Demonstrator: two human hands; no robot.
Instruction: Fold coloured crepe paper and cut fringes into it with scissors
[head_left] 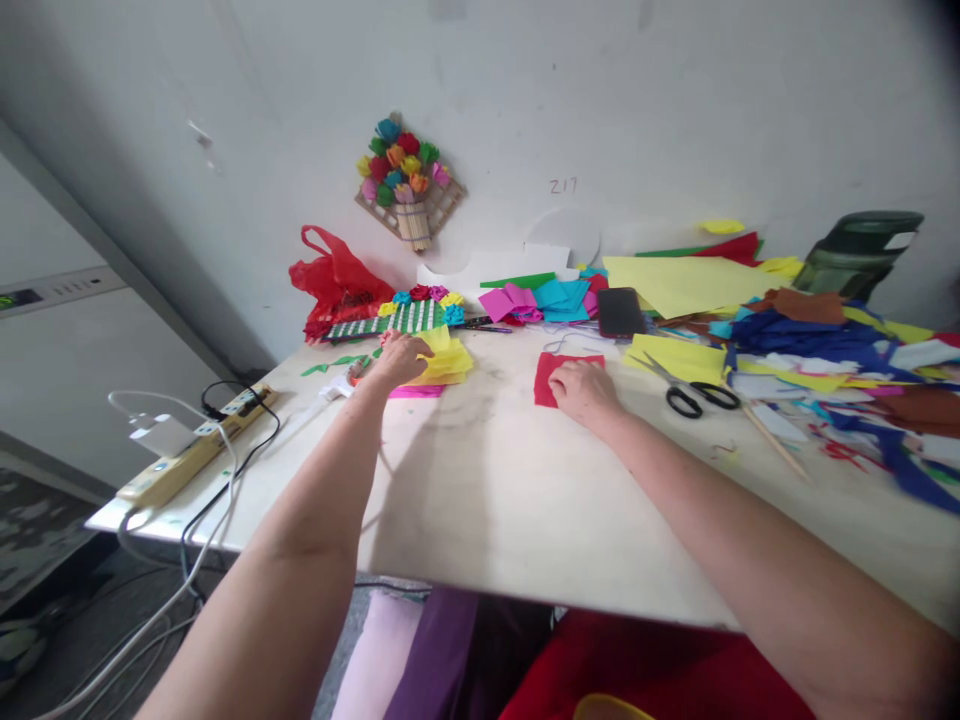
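Observation:
My left hand [405, 360] reaches over a small stack of yellow paper squares [450, 362] at the left middle of the table, fingers bent but apart. Under the yellow squares lies a pink sheet [417, 391]. A small pink piece [389, 338] shows just behind this hand; I cannot tell whether they touch. On a red paper square [591, 364] at the table's middle, my right hand [585, 390] has its curled fingers closed at the near left part, and its fingertips are partly hidden. Black-handled scissors [686, 388] lie partly open to the right.
Paper flowers sit on a green and white striped piece [409, 318] beside a red plastic bag [337, 280]. A phone [620, 313] lies farther back. Paper scraps [817, 340], a wooden stick [776, 443] and a bottle [859, 250] occupy the right. A power strip [202, 440] with cables stands left.

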